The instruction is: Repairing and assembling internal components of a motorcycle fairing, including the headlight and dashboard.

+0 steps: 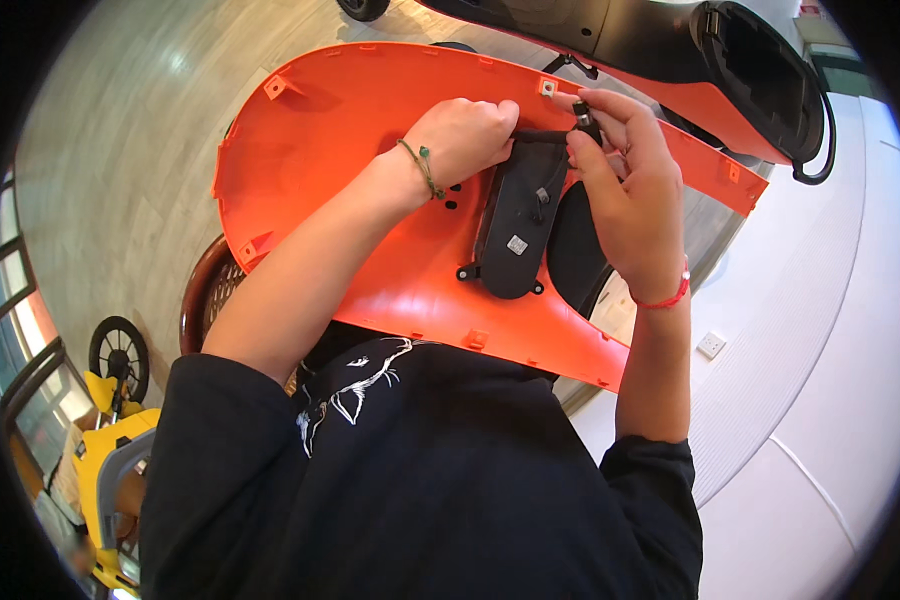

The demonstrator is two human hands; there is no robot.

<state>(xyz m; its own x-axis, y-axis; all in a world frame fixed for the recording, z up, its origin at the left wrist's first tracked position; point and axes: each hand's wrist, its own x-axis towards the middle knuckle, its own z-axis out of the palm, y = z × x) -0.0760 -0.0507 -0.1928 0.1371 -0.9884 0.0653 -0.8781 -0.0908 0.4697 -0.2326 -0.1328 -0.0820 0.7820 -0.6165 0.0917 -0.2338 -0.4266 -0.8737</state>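
Note:
A large orange scooter panel [320, 110] lies across my lap with its inner side up, small clip tabs along its rim. Fixed on it is a long black housing [515, 235] with rounded ends, a small white label, a short wire connector and screw ears at its near end. My left hand [465, 140] is closed at the far end of this housing; what its fingers hold, if anything, is hidden. Just to the right, my right hand [630, 175] grips a small black cylinder [584, 118] with a silver band, held upright between thumb and fingers.
Beyond the panel stands an orange and black scooter body [660, 50]. A brown woven chair [195, 300] shows under the panel's left side. At lower left is a yellow wheeled child's vehicle [120, 460]. A wall socket [711, 345] sits on the white wall at right.

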